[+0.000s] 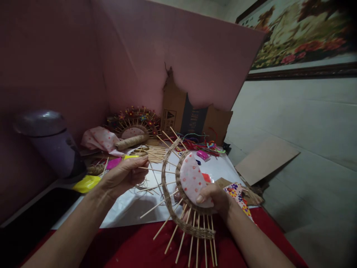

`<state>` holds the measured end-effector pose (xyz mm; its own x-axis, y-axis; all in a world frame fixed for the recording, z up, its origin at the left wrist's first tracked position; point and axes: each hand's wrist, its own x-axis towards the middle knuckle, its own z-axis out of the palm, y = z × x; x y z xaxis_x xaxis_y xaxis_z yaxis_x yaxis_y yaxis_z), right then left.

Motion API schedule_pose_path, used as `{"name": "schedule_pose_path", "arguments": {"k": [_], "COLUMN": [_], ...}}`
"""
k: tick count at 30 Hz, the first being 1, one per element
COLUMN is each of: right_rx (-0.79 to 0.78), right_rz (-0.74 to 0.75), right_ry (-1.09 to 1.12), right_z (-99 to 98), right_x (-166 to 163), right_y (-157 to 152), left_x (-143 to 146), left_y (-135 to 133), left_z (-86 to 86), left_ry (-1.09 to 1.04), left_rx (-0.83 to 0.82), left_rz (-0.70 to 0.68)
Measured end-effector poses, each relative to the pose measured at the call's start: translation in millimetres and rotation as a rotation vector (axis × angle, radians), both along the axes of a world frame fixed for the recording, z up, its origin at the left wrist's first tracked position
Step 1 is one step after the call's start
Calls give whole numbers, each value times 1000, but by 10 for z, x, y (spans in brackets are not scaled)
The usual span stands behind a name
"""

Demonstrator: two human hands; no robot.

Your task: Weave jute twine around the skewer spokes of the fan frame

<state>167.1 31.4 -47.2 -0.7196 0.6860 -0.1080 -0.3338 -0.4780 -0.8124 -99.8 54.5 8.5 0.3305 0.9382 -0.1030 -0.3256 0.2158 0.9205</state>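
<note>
My right hand (210, 197) grips a half-round woven piece (192, 178) by its spotted pink cloth centre, thumb on top and fingers underneath. Thin wooden sticks (174, 240) fan out from this centre, and a band of brown twine (169, 203) is woven across them in an arc. To the left of the piece, my left hand (129, 173) is closed in a pinch on a thin strand of twine (156, 178), which runs down toward the woven band. One stick end lies close to the left fingertips; whether they touch it I cannot tell.
A finished-looking fan piece with coloured flowers (139, 121) leans at the back beside torn cardboard (192, 111). Loose sticks (153, 150), a twine roll (132, 142), coloured pipe cleaners (195, 143) and yellow packets (86, 183) lie about. A purple bottle (57, 149) stands left.
</note>
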Motion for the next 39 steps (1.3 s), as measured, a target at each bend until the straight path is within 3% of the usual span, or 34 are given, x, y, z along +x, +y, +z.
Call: {"name": "schedule_pose_path", "arguments": {"k": [6, 8, 11, 14, 21, 29, 34, 39], "right_rx": [-16, -19, -30, -27, 7, 34, 24, 56], "right_rz": [41, 54, 101, 98, 120, 35, 4, -9], "right_ry": [-19, -22, -43, -52, -59, -61, -88, -97], "right_z": [-32, -47, -70, -75, -35, -37, -13, 19], "right_x": [15, 21, 32, 33, 15, 24, -2, 1], "right_y": [44, 66, 96, 109, 85, 77, 60, 48], "left_x": [8, 38, 96, 143, 145, 21, 80, 219], "left_y": [-31, -54, -92, -119, -124, 43, 126, 212], "left_z": [75, 83, 57, 0, -31, 81, 299, 618], "left_ry": [356, 491, 625, 698, 758, 861, 1060, 1183], "left_rx": [374, 575, 850, 990, 1077, 1271, 1389, 1365], "left_rz": [294, 403, 380, 265, 189, 439, 491, 346]}}
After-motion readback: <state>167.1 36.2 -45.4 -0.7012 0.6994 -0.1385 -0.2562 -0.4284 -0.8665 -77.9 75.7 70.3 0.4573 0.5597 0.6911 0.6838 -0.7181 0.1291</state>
